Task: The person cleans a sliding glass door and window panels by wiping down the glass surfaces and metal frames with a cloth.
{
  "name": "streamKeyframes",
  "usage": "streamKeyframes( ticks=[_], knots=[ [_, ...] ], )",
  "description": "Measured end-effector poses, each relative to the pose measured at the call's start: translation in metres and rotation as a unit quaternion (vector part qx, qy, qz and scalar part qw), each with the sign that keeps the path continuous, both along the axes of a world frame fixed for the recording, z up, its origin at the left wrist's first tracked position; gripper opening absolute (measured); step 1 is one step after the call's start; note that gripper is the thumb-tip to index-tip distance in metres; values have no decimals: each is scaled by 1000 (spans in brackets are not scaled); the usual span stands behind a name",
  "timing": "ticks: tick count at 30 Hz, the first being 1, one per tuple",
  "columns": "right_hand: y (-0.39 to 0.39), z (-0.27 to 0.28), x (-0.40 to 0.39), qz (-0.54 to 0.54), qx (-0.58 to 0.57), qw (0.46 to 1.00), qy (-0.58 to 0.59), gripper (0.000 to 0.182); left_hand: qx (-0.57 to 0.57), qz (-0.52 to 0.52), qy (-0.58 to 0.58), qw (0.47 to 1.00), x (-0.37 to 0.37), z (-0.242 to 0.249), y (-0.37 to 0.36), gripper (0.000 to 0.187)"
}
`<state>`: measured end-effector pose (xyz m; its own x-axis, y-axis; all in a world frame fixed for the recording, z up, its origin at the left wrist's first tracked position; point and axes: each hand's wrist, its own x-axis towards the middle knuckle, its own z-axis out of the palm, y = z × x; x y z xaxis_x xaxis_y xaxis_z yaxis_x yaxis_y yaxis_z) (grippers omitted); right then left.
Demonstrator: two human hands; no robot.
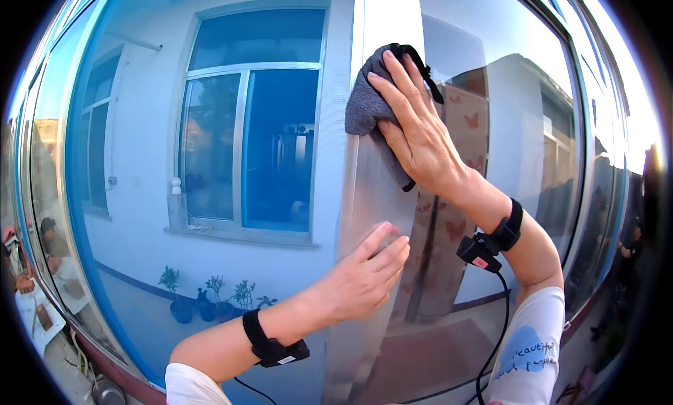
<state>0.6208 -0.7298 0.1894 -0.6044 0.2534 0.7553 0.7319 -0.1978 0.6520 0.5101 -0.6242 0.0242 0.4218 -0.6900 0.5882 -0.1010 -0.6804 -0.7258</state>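
Note:
A dark grey cloth (pixel 366 105) with a black edge lies against the upper part of a pale metal window post (pixel 378 194). My right hand (pixel 415 124) presses it there, palm toward the post and fingers pointing up along it. Part of the cloth hangs down below the palm. Lower down, my left hand (pixel 368 272) is in front of the post, its fingers slightly curved and apart, holding nothing. Whether its fingertips touch the metal I cannot tell. Each forearm wears a black strap with a small device.
Glass panes flank the post. Through the left one show a window (pixel 249 124) and several potted plants (pixel 181 310); behind the right one is a butterfly-patterned panel (pixel 466 124). A black cable (pixel 506 314) hangs from the right wrist device. A metal bowl (pixel 109 391) sits at the lower left.

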Motion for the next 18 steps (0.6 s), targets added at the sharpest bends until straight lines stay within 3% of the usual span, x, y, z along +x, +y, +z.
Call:
streamKeyframes(
  ticks=[2,3,8,14,15,16,18],
  knots=[
    [-7,6,12,99,-15,995,15,47,16,24,-11,1000,0,3,1,45],
    [-8,18,19,111,33,993,-11,47,16,25,-12,999,0,4,0,45],
    [-2,99,49,6,99,995,28,50,22,51,-14,998,-3,4,0,46],
    [0,256,47,-106,200,974,25,43,34,62,-49,996,4,-2,4,39],
    [1,280,51,-114,221,968,10,42,28,62,-50,996,3,-4,3,39],
    [-5,288,35,-112,161,975,102,41,36,60,-60,996,3,-6,3,38],
    [3,342,56,-62,183,981,15,40,37,62,-76,994,4,-1,4,37]
  ],
)
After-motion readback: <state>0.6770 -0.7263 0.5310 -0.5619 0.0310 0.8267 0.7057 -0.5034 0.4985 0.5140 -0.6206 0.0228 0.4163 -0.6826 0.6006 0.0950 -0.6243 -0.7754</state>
